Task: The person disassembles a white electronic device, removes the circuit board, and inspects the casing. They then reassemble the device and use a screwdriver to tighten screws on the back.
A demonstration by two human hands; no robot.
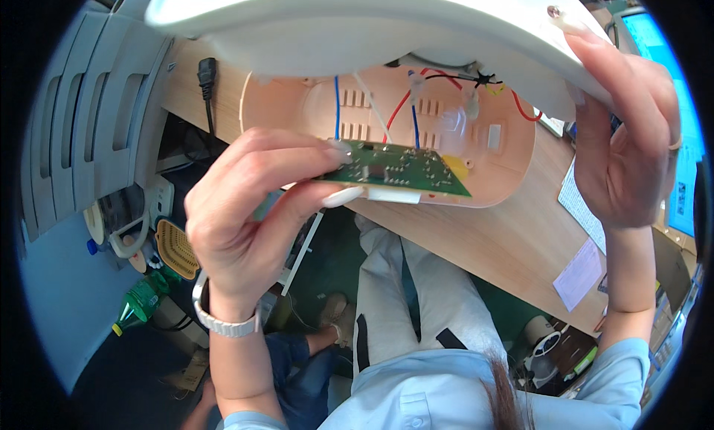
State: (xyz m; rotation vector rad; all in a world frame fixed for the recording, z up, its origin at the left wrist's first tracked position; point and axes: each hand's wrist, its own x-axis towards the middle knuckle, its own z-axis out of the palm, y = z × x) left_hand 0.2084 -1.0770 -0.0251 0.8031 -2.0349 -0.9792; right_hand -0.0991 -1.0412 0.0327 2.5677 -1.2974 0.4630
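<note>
Pinched between thumb and fingers of my left hand is a green printed circuit board, tilted with its soldered face up. Blue, red and white wires run from its far edge toward the raised white plastic housing. My right hand grips that housing at its right rim, holding it up. Below lies a peach-coloured plastic shell with vent slots, open side up. A black cable tie bundles some wires under the housing. The housing's top is cut off by the view.
The shell rests on a wooden desk. A black power cord plug lies at left beside grey file trays. Papers and a lit monitor are at right. Another person's jeans show lower left, near a green bottle.
</note>
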